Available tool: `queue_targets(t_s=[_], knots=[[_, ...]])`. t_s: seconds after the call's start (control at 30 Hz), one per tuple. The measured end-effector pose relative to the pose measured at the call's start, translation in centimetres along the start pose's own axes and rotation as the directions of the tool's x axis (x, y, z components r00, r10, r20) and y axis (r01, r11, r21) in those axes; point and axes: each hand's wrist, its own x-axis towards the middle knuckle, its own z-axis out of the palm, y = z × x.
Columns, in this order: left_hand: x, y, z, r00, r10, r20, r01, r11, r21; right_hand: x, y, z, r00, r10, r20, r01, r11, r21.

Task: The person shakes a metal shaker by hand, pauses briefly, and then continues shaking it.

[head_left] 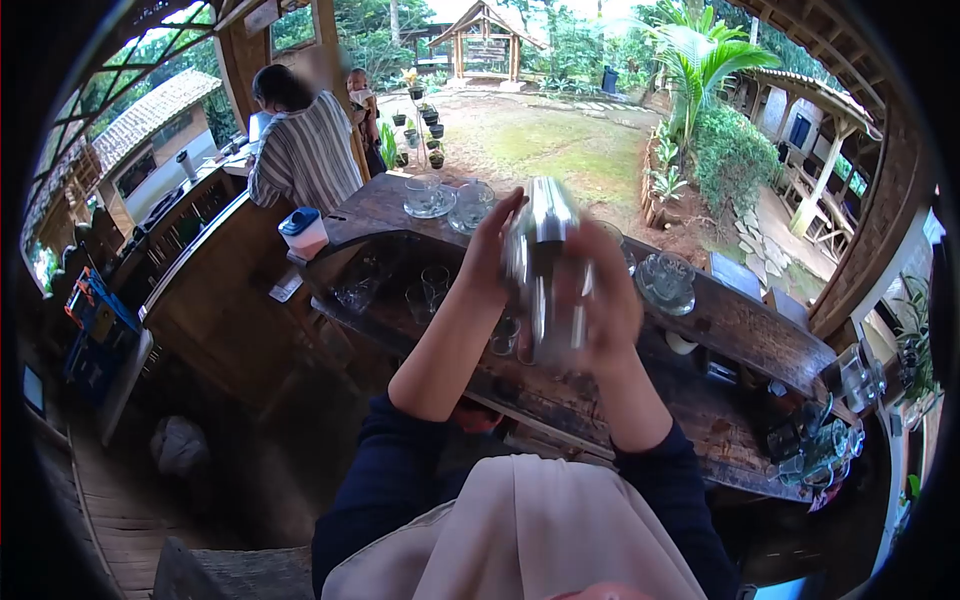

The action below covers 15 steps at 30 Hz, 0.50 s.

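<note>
A shiny metal cocktail shaker [550,215] is held upright, slightly tilted, in front of me above the wooden counter. My left hand [490,248] presses against its left side, fingers pointing up. On the other side my right hand [608,298] wraps around the body. Both the shaker and my right hand are smeared by motion. Behind the shaker, clear glass cups on saucers [430,198] stand on the raised wooden ledge, and more glass saucers [665,284] sit right of my hands. Below the ledge are several drinking glasses [434,283].
A blue-lidded container [303,233] stands at the ledge's left end. Glass jugs and mugs [822,450] crowd the counter's right end. A person in a striped shirt [305,150] stands at another counter on the left, near a child [361,95]. A wooden post [340,90] rises there.
</note>
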Motion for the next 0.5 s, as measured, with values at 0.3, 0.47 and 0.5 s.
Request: queue_targets(t_s=[0.3, 0.47, 0.5], knots=[[-1.2, -4.3, 3.9, 0.916, 0.244, 0.318, -0.310, 0.934, 0.179, 4.9, -6.7, -4.2, 0.867, -0.419, 0.271, 0.445, 0.895, -0.040], [3.2, -1.4, -0.6, 1.000, -0.009, 0.010, 0.006, 0.961, 0.278, 4.2, -2.1, -5.9, 0.902, -0.065, 0.426, 0.100, 0.993, -0.060], [3.8, -0.9, -0.4, 0.997, -0.053, -0.061, 0.067, 0.967, 0.246, 3.5, 1.1, -5.8, 0.898, -0.134, 0.419, 0.213, 0.966, -0.149]])
